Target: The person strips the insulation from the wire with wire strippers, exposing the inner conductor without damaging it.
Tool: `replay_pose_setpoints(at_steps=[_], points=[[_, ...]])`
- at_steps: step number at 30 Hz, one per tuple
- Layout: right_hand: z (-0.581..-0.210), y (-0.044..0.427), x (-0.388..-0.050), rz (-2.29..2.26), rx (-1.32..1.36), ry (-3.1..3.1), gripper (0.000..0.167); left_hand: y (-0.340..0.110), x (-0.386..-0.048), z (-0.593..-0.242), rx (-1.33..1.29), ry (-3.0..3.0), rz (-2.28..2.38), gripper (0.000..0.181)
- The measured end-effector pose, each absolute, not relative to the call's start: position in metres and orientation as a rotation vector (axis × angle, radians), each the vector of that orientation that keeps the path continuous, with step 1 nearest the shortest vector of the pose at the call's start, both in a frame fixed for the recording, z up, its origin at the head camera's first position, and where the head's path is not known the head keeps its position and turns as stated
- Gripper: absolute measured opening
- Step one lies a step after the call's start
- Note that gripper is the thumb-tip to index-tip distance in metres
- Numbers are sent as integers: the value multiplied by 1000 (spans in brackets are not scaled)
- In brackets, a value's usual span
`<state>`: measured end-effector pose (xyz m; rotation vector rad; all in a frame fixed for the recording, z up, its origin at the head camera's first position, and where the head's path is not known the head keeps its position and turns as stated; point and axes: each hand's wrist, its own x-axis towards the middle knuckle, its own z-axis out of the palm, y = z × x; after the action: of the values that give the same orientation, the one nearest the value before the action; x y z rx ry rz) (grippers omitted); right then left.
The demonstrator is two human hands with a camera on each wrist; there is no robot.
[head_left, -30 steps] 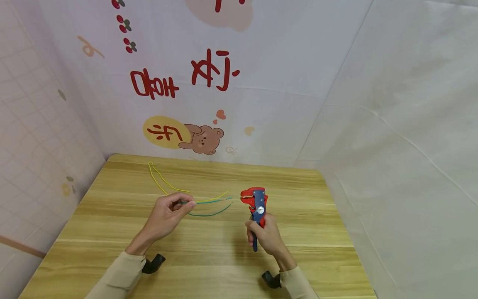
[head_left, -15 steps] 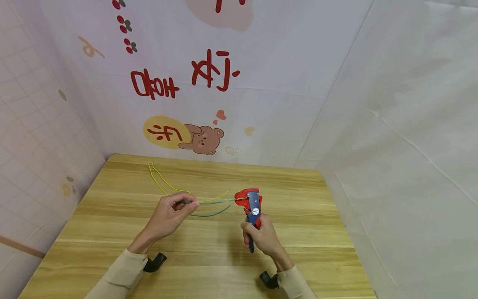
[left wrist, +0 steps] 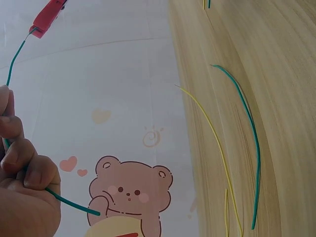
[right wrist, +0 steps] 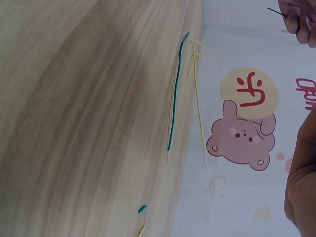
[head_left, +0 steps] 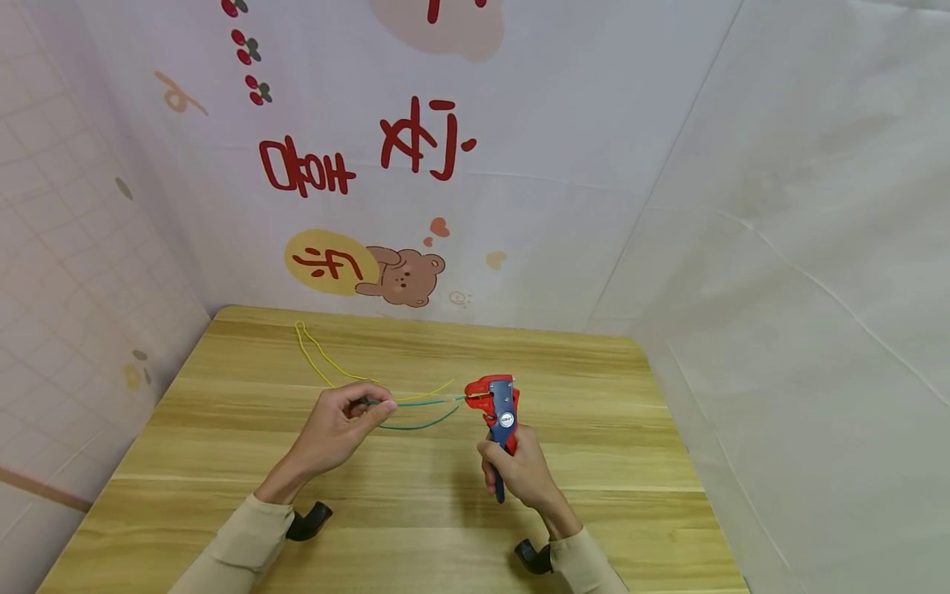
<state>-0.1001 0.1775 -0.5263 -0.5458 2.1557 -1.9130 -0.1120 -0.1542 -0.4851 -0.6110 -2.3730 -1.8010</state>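
My left hand (head_left: 345, 421) pinches a green wire (head_left: 423, 403) between thumb and fingers. One tail of this wire sticks out past the palm in the left wrist view. My right hand (head_left: 523, 466) grips the handles of a red and blue wire stripper (head_left: 503, 412). The wire's far end reaches the red jaws of the stripper. Just before them a short pale gap shows in the green insulation, with a bit of green beyond it. A second green wire (left wrist: 256, 148) lies on the table below the held one. In the right wrist view, its end (right wrist: 168, 157) is bare.
A bent yellow wire (head_left: 315, 356) lies on the wooden table (head_left: 416, 528) behind my left hand. Small green (right wrist: 142, 209) and yellow insulation pieces (right wrist: 141, 230) lie on the tabletop. A printed cloth wall (head_left: 534, 256) stands at the back, a pale one (head_left: 779, 330) at the right.
The stripper in my right hand has moved slightly left, so its jaws now meet the green wire's tip. My left hand has shifted a little to the right, still pinching the wire.
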Motion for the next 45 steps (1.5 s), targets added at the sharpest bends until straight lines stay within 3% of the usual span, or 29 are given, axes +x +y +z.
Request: replay_pose_setpoints(at_steps=[33,45], points=[[-531,176,-100,-1894,-394,2243,38,-151,-109,-483,-596,-2398,-1806,8],[-522,176,-105,-1887,-455,2275,36,-154,-111,-473,-620,-2394,-1702,11]])
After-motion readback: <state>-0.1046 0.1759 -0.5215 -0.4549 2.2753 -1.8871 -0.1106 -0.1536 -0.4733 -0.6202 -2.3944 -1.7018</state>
